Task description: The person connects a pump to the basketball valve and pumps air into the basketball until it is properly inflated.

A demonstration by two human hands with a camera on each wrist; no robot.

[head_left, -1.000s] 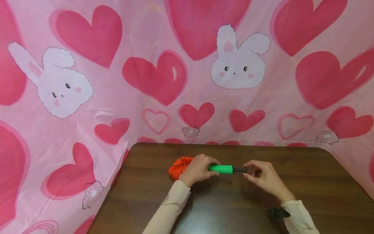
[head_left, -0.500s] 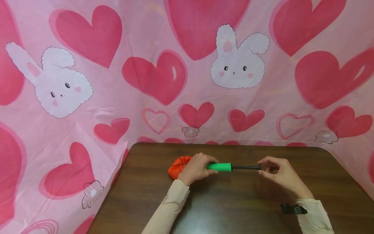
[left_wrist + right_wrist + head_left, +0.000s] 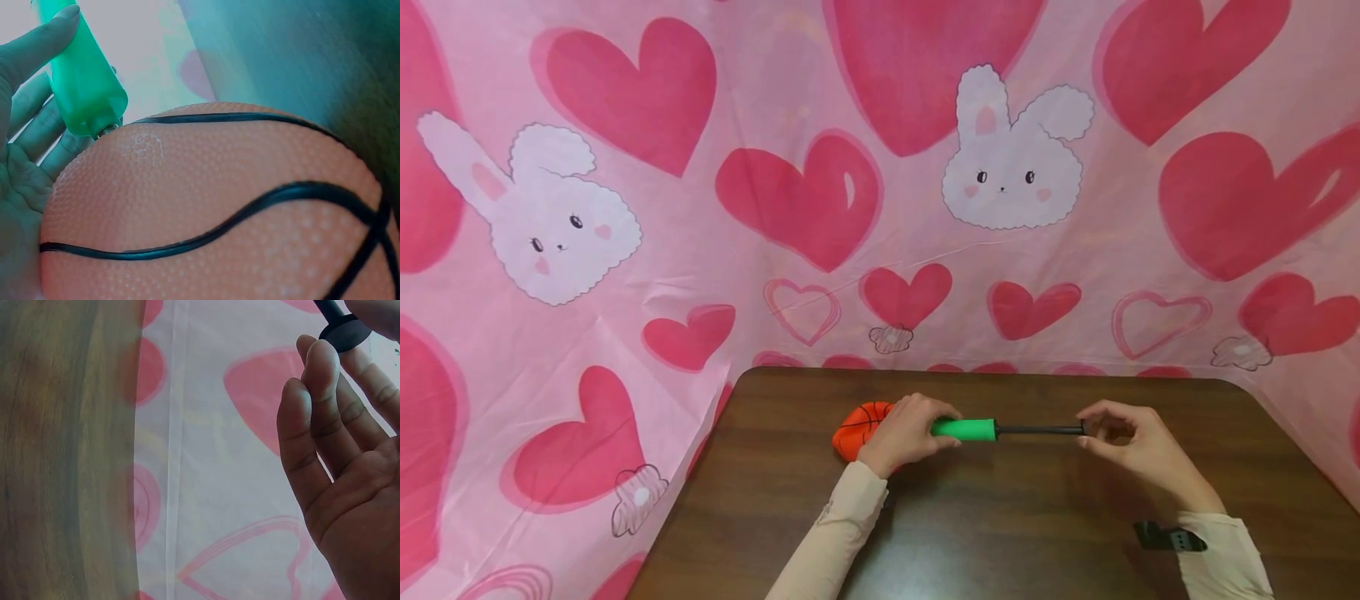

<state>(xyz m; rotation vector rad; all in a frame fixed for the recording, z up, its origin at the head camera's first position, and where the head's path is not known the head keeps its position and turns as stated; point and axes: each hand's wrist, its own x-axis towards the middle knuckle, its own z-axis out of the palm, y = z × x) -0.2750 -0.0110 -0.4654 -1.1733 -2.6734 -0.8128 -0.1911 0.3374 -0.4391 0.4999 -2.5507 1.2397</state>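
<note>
A green hand pump (image 3: 966,430) lies level above the table, its black rod drawn far out to the right. Around its barrel my left hand (image 3: 910,429) is curled, with the thumb along the green side in the left wrist view. An orange ball (image 3: 853,429) with black basketball lines, dented in the head view, sits under and left of that hand. In the left wrist view the pump's end meets the ball (image 3: 206,187). My right hand (image 3: 1150,450) pinches the black disc-shaped handle (image 3: 345,332) at the rod's end between thumb and fingers.
The brown wooden table (image 3: 1000,533) reaches back to a pink cloth (image 3: 737,225) printed with hearts and rabbit faces. A black strap (image 3: 1172,537) sits at my right wrist by the cream sleeve (image 3: 1225,554).
My right hand has moved to the right, drawing the pump's rod further out of the green barrel. The left hand and the ball stay nearly in place.
</note>
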